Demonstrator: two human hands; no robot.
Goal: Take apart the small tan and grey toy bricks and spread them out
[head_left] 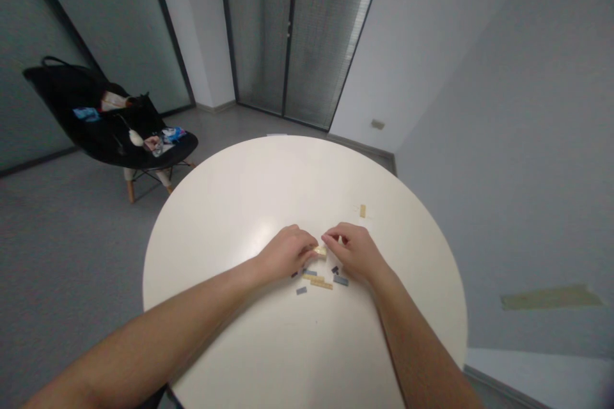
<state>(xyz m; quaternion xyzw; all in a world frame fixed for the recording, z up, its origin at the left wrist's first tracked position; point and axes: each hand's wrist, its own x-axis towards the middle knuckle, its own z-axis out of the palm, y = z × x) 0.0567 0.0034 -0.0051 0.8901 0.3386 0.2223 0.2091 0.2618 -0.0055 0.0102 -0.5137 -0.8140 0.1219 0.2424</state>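
Near the middle of the round white table (297, 358), my left hand (290, 250) pinches a small pale yellow piece (321, 250) between thumb and fingers. My right hand (352, 246) is just right of that piece, with its thumb and index finger close together; anything between them is too small to make out. Just below the hands lie long tan strips (321, 284), a grey piece (341, 281), another grey piece (301, 291) and a small dark piece (335, 270). A blue-grey piece (309, 273) lies partly beside my left hand.
Beyond my right hand, a small tan piece (362, 211) lies on the table. A black chair (91, 140) with a bag and other items on it stands at the left. Behind the table are glass doors (288, 32), and a wall rises at the right.
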